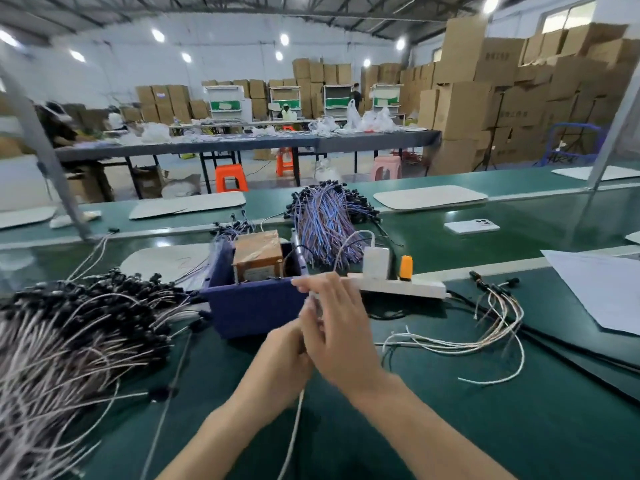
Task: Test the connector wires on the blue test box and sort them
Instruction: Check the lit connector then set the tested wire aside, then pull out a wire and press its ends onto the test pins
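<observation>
My left hand (277,362) is at centre frame, fingers curled round a thin white connector wire (294,431) that trails to the lower edge. My right hand (336,330) overlaps it, fingers fairly straight and close together, tips at the front rim of the blue plastic test box (249,306); too blurred to tell if they pinch. Big heap of pale wires with black connectors (69,334) at left and small bunch of pale wires (485,334) at right, both on the green worktop (450,427). White power strip (398,288) just right of the box.

Two slender bare forearms (408,410), left grip (280,362) and right grip (336,327) bare, long-fingered.
</observation>
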